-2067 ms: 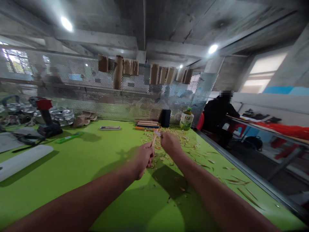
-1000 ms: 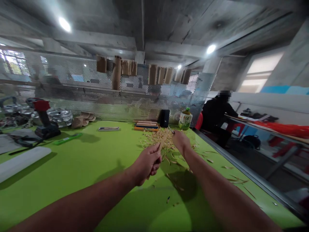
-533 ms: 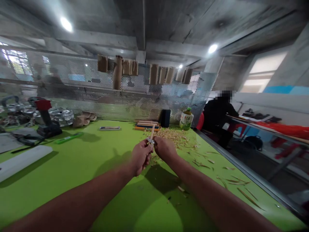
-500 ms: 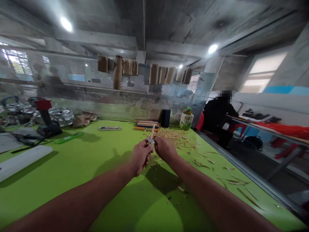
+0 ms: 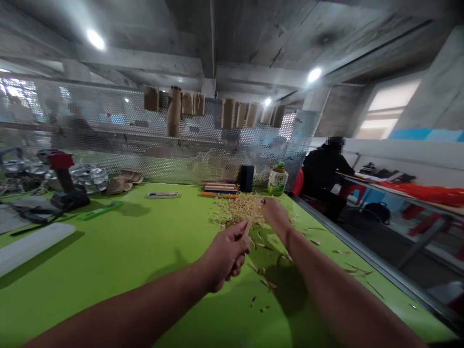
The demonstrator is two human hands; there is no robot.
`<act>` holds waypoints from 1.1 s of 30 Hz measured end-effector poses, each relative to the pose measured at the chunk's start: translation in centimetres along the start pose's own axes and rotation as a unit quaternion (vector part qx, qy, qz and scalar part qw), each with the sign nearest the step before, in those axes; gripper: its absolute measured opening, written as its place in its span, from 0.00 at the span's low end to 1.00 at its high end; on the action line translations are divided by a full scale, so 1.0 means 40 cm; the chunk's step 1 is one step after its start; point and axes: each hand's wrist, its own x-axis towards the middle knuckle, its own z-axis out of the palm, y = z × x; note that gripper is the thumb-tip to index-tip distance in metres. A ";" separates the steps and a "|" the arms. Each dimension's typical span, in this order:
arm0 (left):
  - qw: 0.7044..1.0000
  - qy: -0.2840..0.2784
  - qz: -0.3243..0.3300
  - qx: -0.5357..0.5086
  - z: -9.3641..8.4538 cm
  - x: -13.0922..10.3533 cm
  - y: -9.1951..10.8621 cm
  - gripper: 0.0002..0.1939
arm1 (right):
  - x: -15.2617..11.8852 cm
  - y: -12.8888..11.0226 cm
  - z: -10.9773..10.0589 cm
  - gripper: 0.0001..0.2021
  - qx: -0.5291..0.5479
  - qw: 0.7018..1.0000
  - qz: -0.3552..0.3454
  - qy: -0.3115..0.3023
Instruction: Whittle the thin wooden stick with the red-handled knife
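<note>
My left hand (image 5: 229,253) is closed round the lower end of a thin wooden stick (image 5: 253,220), which tilts up and to the right over the green table (image 5: 145,270). Near the stick's far end is my right hand (image 5: 277,212), its fingers wrapped round a small knife (image 5: 263,200). Only a bit of the knife's metal shows; the fist covers the rest. Pale wood shavings (image 5: 232,210) lie heaped behind and beneath the stick, with longer curls scattered to the right.
Behind the shavings are a stack of wooden strips (image 5: 219,189), a black block (image 5: 247,179) and a green-capped bottle (image 5: 277,180). At left lie a cordless drill (image 5: 62,176), a green cutter (image 5: 99,211) and a white bar (image 5: 36,246). A person (image 5: 326,166) sits at right.
My right hand has moved right and outward along the stick with the knife. My left hand has shifted right and nearer, and the stick now leans to the right.
</note>
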 end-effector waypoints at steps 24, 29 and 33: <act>0.999 -0.010 -0.022 -0.036 0.005 -0.002 0.006 0.29 | -0.008 -0.009 0.004 0.15 0.014 0.998 -0.027 0.057; 0.999 0.030 -0.001 -0.023 -0.043 0.041 0.000 0.25 | 0.011 0.021 0.010 0.17 0.391 0.920 -0.005 0.008; 0.999 0.031 0.011 0.032 -0.085 0.067 -0.015 0.17 | -0.045 -0.037 0.004 0.21 0.637 0.746 -0.072 -0.180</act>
